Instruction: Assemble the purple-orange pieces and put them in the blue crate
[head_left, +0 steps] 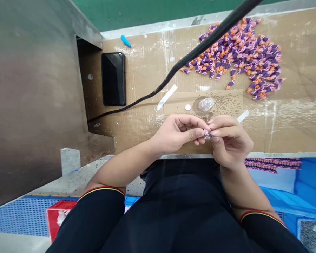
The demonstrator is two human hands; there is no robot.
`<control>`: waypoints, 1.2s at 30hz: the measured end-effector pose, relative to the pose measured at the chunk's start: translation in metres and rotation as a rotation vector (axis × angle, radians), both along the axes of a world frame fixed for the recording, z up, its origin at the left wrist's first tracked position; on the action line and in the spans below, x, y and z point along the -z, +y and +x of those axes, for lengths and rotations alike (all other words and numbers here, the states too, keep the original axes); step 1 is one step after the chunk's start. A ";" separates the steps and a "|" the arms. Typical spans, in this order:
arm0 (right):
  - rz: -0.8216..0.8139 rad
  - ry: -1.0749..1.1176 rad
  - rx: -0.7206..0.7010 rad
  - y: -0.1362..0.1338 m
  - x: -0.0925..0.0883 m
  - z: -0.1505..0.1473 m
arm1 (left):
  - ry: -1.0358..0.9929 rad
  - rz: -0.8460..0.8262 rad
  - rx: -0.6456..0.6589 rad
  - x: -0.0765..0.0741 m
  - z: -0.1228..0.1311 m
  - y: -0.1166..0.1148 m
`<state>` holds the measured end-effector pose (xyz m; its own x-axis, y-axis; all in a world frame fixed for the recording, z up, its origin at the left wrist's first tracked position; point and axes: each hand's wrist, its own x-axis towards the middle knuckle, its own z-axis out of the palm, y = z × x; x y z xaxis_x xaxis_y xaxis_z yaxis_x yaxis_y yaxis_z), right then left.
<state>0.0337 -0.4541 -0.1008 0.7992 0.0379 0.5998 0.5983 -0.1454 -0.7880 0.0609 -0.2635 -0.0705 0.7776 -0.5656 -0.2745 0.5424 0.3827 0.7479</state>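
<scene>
Pink piece (205, 132) between fingertips, above the cardboard's (292, 116) near edge. Left hand (171, 135) pinches it; right hand (233, 142) narrowed against it, grip unclear. Step, by judgement: fine two-handed fingerwork; next move calls for light, steady pressure. Beyond: white disc (188, 107), clear plastic lump (206, 104); farther, purple-and-orange pile (264, 66).

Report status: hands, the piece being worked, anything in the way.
Left hand pinching small pink piece. Right hand fingertips at it, exact grip unclear. Black cable slants across view, hiding part of purple-and-orange pile, not the hands.
</scene>
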 end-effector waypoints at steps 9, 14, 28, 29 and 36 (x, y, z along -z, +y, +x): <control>0.131 0.216 0.147 0.006 -0.002 -0.011 | 0.050 -0.032 -0.080 0.001 0.002 -0.002; 0.121 0.221 0.100 0.004 -0.001 -0.011 | 0.074 -0.009 -0.053 0.000 0.002 -0.003; 0.048 0.225 0.097 0.001 -0.001 -0.012 | 0.058 -0.043 -0.024 0.001 0.001 -0.002; 0.046 0.229 0.098 0.001 -0.001 -0.012 | 0.059 -0.042 -0.022 0.001 0.001 -0.002; 0.039 0.233 0.090 0.001 -0.003 -0.012 | 0.046 -0.066 -0.020 0.000 0.002 -0.003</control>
<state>0.0214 -0.4531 -0.0983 0.9151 -0.0592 0.3988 0.3861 -0.1562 -0.9091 0.0627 -0.2662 -0.0710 0.7762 -0.5682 -0.2731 0.5676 0.4413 0.6951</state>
